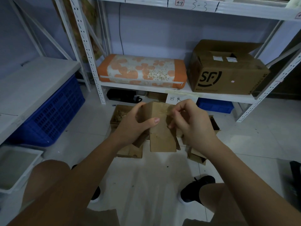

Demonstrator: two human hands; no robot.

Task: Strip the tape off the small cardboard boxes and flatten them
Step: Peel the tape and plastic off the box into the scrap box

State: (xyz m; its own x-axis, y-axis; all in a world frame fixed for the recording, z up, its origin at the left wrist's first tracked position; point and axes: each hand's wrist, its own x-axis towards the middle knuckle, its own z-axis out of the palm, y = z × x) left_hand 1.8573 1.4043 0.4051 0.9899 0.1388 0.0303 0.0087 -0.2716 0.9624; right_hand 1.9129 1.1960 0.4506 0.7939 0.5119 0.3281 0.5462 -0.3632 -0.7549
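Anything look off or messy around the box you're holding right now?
Nothing alarming. The left hand grips the small box while the right hand pinches at its top edge. Loose cardboard pieces lie scattered on the floor beneath, and the big SF carton on the shelf sits with flaps open.

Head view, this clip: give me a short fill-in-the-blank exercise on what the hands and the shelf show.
1. The left hand grips the small cardboard ____ held above the floor.
2. The right hand pinches at the box's upper ____ edge.
3. On the shelf, the orange floral cushion lies ____ of the SF carton.

Missing words: box; right; left
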